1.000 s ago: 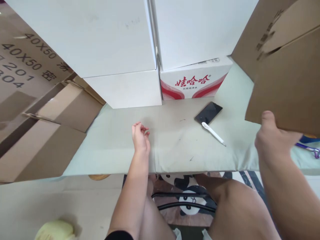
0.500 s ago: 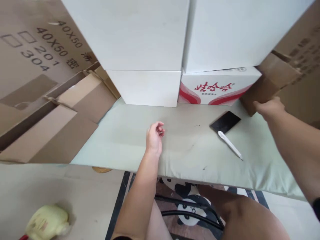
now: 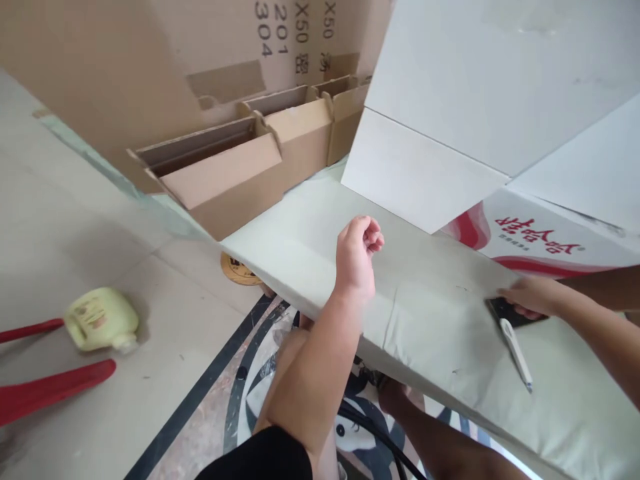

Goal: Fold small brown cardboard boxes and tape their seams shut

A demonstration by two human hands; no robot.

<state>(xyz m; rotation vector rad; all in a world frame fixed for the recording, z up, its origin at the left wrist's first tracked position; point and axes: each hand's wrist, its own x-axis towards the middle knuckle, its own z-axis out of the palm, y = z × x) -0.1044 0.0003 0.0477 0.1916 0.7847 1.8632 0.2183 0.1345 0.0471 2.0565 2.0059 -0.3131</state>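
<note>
My left hand (image 3: 357, 257) is raised over the cloth-covered table (image 3: 420, 287), its fingers curled in with nothing visible in them. On the right, my right hand (image 3: 535, 297) is over the dark flat rectangular object (image 3: 505, 309), fingers bent down at its upper edge; whether they grip it is hard to tell. A white pen-like tool (image 3: 516, 353) lies against that dark object, its tip toward the table's front edge.
Open cardboard bins (image 3: 225, 163) line the left side before a large printed carton (image 3: 200, 40). White boxes (image 3: 405, 170) and a red-and-white box (image 3: 540, 233) stand behind. On the floor lies a pale yellow bottle (image 3: 103, 319) near red bars (image 3: 60, 387).
The view has swung to the left. My right hand has left the brown box at the right and come to the dark flat object. My left hand stays curled above the table.
</note>
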